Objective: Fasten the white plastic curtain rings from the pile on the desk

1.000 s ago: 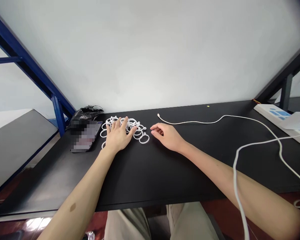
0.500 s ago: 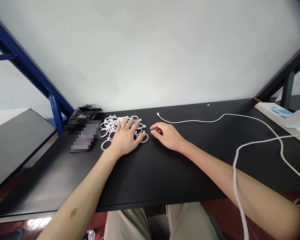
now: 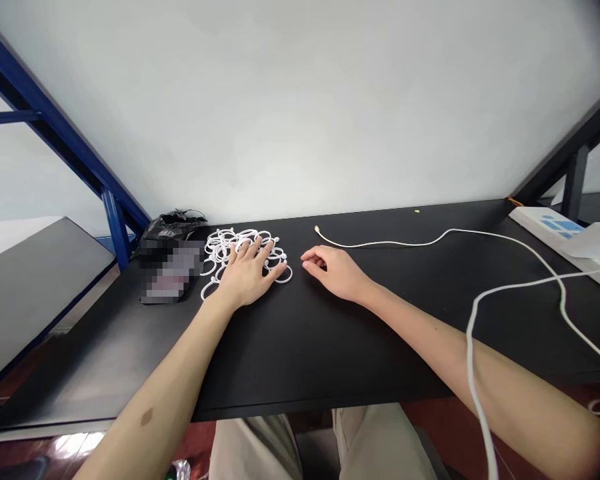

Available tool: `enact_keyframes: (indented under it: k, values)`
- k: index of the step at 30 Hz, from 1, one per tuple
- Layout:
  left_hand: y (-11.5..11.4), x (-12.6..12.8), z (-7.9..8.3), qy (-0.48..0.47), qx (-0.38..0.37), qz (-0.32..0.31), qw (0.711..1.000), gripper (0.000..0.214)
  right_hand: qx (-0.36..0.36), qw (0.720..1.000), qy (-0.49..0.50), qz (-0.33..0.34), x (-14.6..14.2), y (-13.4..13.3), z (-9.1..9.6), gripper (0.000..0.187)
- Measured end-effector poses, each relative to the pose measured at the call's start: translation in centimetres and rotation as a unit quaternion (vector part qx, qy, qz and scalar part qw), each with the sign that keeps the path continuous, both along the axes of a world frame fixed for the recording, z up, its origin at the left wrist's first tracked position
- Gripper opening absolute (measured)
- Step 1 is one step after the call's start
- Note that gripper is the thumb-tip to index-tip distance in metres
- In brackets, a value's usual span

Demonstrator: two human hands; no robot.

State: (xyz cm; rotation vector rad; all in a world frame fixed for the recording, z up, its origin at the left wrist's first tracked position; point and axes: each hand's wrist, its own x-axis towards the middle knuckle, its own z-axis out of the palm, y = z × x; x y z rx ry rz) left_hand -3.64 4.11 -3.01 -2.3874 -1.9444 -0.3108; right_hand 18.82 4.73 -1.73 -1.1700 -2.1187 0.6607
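Observation:
Several thin white rings with small round knobs (image 3: 223, 239) lie in a tangled pile on the black table, left of the middle. Flat over the right side of this pile rests my left hand (image 3: 247, 272), fingers spread and touching the rings without gripping any. It covers part of the pile. My right hand (image 3: 337, 270) lies on its side on the table, a short way right of the rings. Its fingers are loosely curled in towards the thumb, and nothing shows in them. Behind it is the tip of a white cable (image 3: 317, 229).
A crumpled black plastic bag (image 3: 173, 227) and a blurred-out flat item (image 3: 173, 273) lie left of the rings. The white cable (image 3: 473, 313) loops across my right forearm. A white box with blue marks (image 3: 545, 217) stands far right. Blue frame bars (image 3: 115, 220) rise at the left.
My left hand has shifted slightly left, and the rings under it have moved a little the same way. My right hand has stayed in place.

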Motion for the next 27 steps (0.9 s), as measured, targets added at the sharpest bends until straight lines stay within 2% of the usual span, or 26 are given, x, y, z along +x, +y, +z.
enact_keyframes:
  k: [2,5,8,10,13,16,20,27]
  values:
    - [-0.2,0.2,0.1,-0.005,0.031,-0.003,0.999,0.070,0.000,1.000,-0.004,0.000,0.0,0.0,0.0,0.018]
    - [-0.3,0.4,0.5,-0.019,0.122,-0.006,0.992,0.055,0.018,0.999,-0.026,-0.007,0.2,0.1,0.0,0.018]
    - [-0.3,0.5,0.8,-0.038,0.204,0.000,0.978,0.042,0.062,0.994,-0.076,-0.042,0.5,0.4,-0.1,0.019]
    - [-0.4,0.4,1.0,-0.058,0.226,-0.023,0.972,0.035,0.082,0.988,-0.109,-0.074,0.8,0.7,-0.2,0.021]
    - [-0.9,0.8,1.2,-0.100,0.210,-0.114,0.966,0.028,0.081,0.982,-0.143,-0.092,1.1,1.0,-0.4,0.024]
    - [-1.5,1.7,1.2,-0.110,0.142,-0.182,0.967,0.033,0.078,0.980,-0.163,-0.080,1.2,1.1,-0.5,0.024]
    - [-1.9,2.4,0.8,-0.084,0.056,-0.192,0.976,0.043,0.076,0.979,-0.170,-0.081,1.2,1.0,-0.4,0.025]
    - [-1.8,1.8,0.8,-0.075,0.051,-0.184,0.979,0.041,0.072,0.980,-0.166,-0.077,1.3,1.1,-0.5,0.026]
